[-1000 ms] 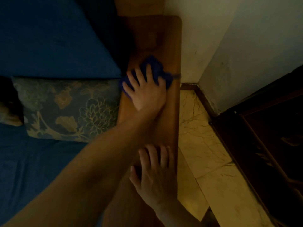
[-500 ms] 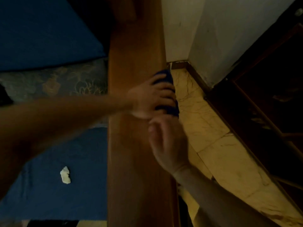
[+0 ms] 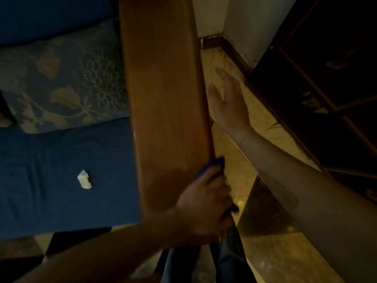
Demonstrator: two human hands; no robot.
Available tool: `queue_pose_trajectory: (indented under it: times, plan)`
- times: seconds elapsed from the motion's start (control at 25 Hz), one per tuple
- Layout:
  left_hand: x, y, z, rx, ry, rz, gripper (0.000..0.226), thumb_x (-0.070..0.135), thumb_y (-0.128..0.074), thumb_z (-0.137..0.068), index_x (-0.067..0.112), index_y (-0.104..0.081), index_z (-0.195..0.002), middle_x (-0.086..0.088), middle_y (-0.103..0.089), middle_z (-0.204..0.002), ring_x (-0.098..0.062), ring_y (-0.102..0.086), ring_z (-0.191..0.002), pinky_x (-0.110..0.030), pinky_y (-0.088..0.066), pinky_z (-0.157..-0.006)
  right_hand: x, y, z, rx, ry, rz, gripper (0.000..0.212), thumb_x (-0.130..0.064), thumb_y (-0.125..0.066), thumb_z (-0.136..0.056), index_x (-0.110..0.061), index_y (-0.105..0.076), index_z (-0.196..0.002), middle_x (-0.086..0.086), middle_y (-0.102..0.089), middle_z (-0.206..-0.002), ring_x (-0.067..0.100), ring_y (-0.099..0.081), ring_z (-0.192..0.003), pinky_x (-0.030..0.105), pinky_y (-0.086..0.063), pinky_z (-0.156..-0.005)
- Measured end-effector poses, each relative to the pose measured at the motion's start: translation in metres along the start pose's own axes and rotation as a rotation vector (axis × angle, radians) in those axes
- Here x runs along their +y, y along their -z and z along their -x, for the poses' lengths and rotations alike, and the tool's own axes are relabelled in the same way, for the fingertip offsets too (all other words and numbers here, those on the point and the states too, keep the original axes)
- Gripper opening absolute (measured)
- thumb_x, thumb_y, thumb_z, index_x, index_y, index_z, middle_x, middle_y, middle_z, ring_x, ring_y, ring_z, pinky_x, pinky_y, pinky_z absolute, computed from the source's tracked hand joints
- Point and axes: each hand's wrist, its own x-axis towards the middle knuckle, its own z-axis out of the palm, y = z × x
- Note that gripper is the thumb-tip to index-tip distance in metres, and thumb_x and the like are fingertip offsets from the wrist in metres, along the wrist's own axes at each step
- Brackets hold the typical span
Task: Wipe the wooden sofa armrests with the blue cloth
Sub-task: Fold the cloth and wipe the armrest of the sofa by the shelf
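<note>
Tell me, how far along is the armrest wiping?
Done: can't tell; the armrest top shows nothing either way. In hand: the left hand holds the blue cloth at its near outer edge; the right hand hovers open beside it. Left: other armrests, out of view.

One view only, from the head, looking steeply down from close above the wooden armrest, which runs from near to far through the middle. Blue seat cushion fills the left, tiled floor and a dark cabinet the right, the wall corner far off. Both forearms reach in from the near edge.
</note>
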Motion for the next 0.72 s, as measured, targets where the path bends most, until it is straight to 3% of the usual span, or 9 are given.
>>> queue_pose_trajectory:
  times: [0.04, 0.12, 0.24, 0.36, 0.48, 0.56, 0.64, 0.72]
  plan:
    - [0.025, -0.016, 0.016, -0.007, -0.043, -0.006, 0.052, 0.054, -0.029, -0.096, 0.026, -0.067, -0.118, 0.0, -0.064, -0.125, -0.026, -0.043, -0.132, -0.052, 0.004, -0.12, -0.004, -0.008, 0.009, -0.086, 0.105, 0.164, 0.054, -0.046, -0.039, -0.102, -0.031, -0.03, -0.153, 0.002, -0.029, -0.161, 0.02, -0.032, -0.145, 0.045, -0.034, -0.116]
    - [0.042, -0.046, 0.042, 0.103, -0.058, -0.034, 0.049, 0.054, -0.031, -0.097, 0.03, -0.056, -0.133, 0.002, -0.053, -0.143, -0.027, -0.033, -0.142, -0.053, -0.002, -0.12, -0.006, -0.021, 0.024, -0.21, 0.253, 0.466, 0.06, -0.049, -0.04, -0.102, -0.031, -0.022, -0.156, 0.008, -0.012, -0.167, 0.027, -0.016, -0.152, 0.047, -0.023, -0.121]
    - [0.049, -0.081, 0.085, 0.209, 0.056, -0.039, 0.063, 0.058, -0.038, -0.096, 0.037, -0.025, -0.154, 0.003, -0.022, -0.164, -0.029, -0.015, -0.151, -0.054, -0.015, -0.118, -0.016, -0.036, 0.033, -0.201, 0.364, 0.732, 0.062, -0.046, -0.039, -0.101, -0.025, -0.022, -0.157, 0.012, -0.002, -0.168, 0.032, -0.003, -0.154, 0.053, -0.011, -0.124]
    - [0.071, -0.096, 0.114, 0.265, 0.485, 0.296, 0.061, 0.059, -0.034, -0.099, 0.037, -0.023, -0.155, 0.005, -0.016, -0.165, -0.03, -0.01, -0.153, -0.055, -0.024, -0.114, -0.038, -0.051, 0.025, -0.165, 0.446, 0.767, 0.06, -0.043, -0.039, -0.102, -0.021, -0.025, -0.156, 0.012, -0.009, -0.167, 0.033, -0.006, -0.154, 0.05, -0.008, -0.125]
    - [0.079, -0.087, 0.109, 0.319, 0.968, 0.744, 0.054, 0.053, -0.024, -0.102, 0.039, -0.024, -0.153, 0.0, -0.023, -0.163, -0.034, -0.021, -0.149, -0.054, -0.026, -0.114, -0.052, -0.072, 0.012, -0.188, 0.44, 0.826, 0.063, -0.046, -0.035, -0.102, -0.019, -0.021, -0.157, 0.013, -0.01, -0.167, 0.035, -0.009, -0.153, 0.052, -0.01, -0.124]
    - [0.064, -0.076, 0.102, 0.459, 1.164, 1.16, 0.052, 0.056, -0.021, -0.101, 0.046, -0.017, -0.152, 0.002, -0.025, -0.163, -0.022, -0.031, -0.144, -0.036, -0.036, -0.11, -0.052, -0.081, 0.004, -0.186, 0.422, 0.916, 0.066, -0.05, -0.029, -0.102, -0.018, -0.017, -0.158, 0.014, -0.009, -0.167, 0.035, -0.009, -0.153, 0.053, -0.009, -0.124]
    - [0.058, -0.07, 0.102, 0.645, 1.373, 1.216, 0.054, 0.061, -0.015, -0.098, 0.048, -0.013, -0.151, 0.006, -0.035, -0.157, -0.003, -0.043, -0.127, -0.007, -0.037, -0.086, -0.048, -0.085, 0.003, -0.161, 0.426, 0.977, 0.067, -0.052, -0.024, -0.102, -0.017, -0.016, -0.158, 0.016, -0.011, -0.166, 0.035, -0.011, -0.153, 0.054, -0.008, -0.124]
    - [0.03, -0.063, 0.096, 0.598, 1.535, 1.285, 0.06, 0.064, -0.011, -0.097, 0.042, -0.017, -0.152, 0.007, -0.047, -0.146, 0.003, -0.05, -0.105, -0.005, -0.035, -0.07, -0.047, -0.086, 0.005, -0.135, 0.438, 0.995, 0.068, -0.052, -0.023, -0.101, -0.016, -0.016, -0.158, 0.016, -0.013, -0.166, 0.035, -0.013, -0.152, 0.055, -0.01, -0.123]
